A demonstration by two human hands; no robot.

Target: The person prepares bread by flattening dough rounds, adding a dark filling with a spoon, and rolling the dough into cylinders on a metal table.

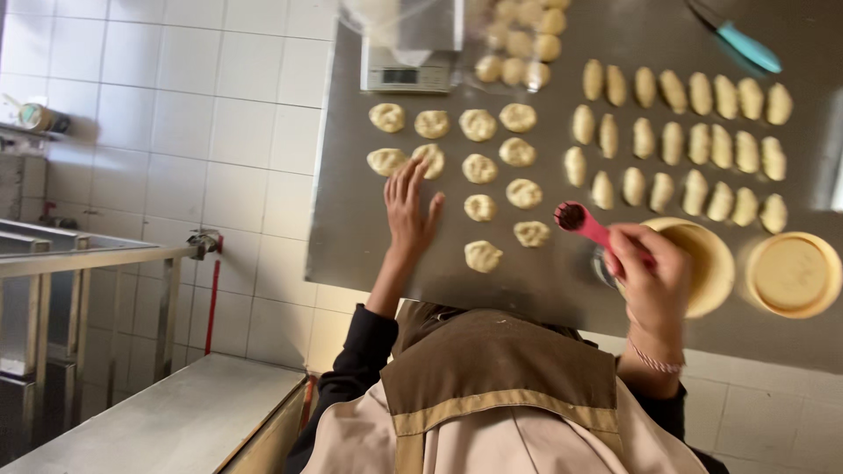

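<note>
2 hands (413,211) working over a steel table (527,281), seen from above and kind of upside down. Left one lying flat with fingers spread apart, gripping nothing, fingertips touching a flattened dough round (428,161) in the near-left cluster. Right hand (650,276) clamped around the handle of a red measuring spoon (581,220), scoop end poking out toward the rounds and carrying something dark inside. Spoon hovering just beside the round (531,233) nearest to it, well apart from the left hand, with roughly 2 more rounds sitting between them.

Counting about 12 flattened rounds in loose rows there, each dimpled in the middle. Lying further right, 3 rows of oblong shaped dough pieces (676,140), not touched by either hand. Sitting right behind the right hand, a yellow bowl (707,263), partly hidden by the fingers, and beside that a second round yellow container (793,274). Resting at the far edge, a small scale (407,75) with a blurry clear tub on it, plus a pile of dough balls (522,39) and a teal-handled tool (746,48). Showing at the bottom, a brown and beige apron (500,395).
</note>
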